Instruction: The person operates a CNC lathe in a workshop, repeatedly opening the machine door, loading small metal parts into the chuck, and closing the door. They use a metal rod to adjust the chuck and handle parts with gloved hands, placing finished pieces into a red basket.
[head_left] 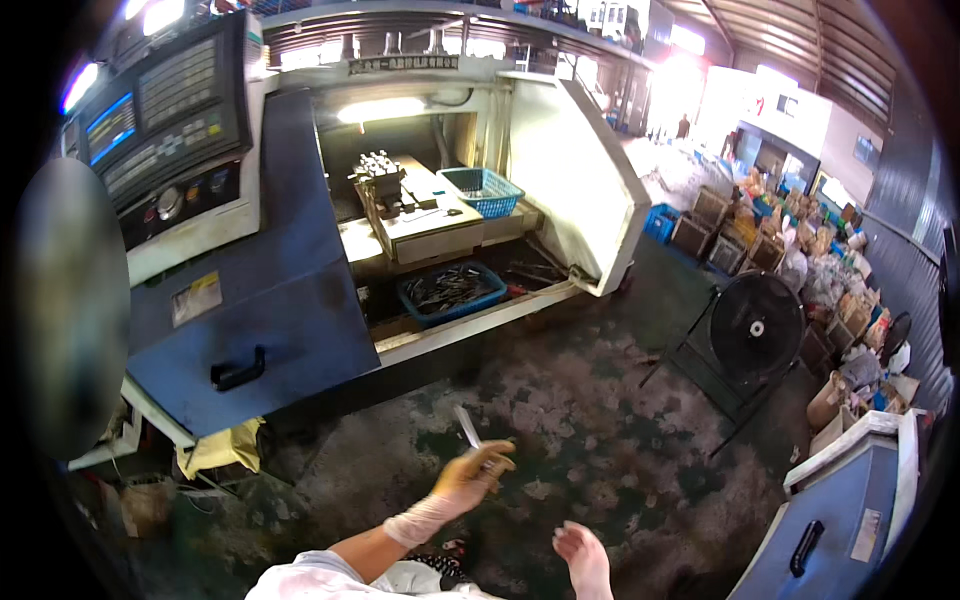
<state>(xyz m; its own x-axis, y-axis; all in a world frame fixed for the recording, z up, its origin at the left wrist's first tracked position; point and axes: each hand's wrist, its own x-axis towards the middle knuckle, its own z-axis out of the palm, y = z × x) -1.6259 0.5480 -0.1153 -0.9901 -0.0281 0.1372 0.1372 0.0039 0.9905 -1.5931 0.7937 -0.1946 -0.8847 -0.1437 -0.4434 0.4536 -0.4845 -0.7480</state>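
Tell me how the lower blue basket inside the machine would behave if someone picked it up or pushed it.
The lower blue basket is probably heavy for its size, since dark, metal-looking pieces fill much of it. Being wide and low, it seems unlikely to tip when pushed. Loose and jumbled, the pieces might shift if it tilts.

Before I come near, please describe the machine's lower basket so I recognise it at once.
Inside the big blue-and-white machine, look low down. Just behind the front sill sits the lower blue basket. Unlike the lighter blue basket above it, it holds many dark, slender metal pieces.
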